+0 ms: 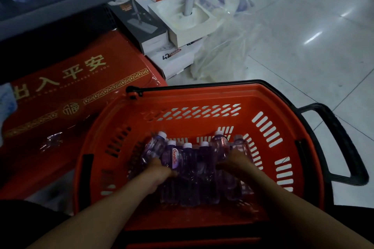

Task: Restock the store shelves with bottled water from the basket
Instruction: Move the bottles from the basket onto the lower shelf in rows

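Both hands reach into a red slotted plastic shopping basket with a black handle, low in the centre of the frame. Clear purple-tinted water bottles with white caps lie clustered on the basket's bottom. The person's bare left grip curls around a bottle at the cluster's left. The right grip rests on bottles at its right — whether it clasps one cannot be told in the dim light. A red gold-lettered pack lies at left.

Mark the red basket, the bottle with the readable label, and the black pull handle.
red basket [192, 97]: head view, far wall's inner face.
labelled water bottle [174, 157]: head view, on its label.
black handle [343, 139]: head view, outer bar of the loop.
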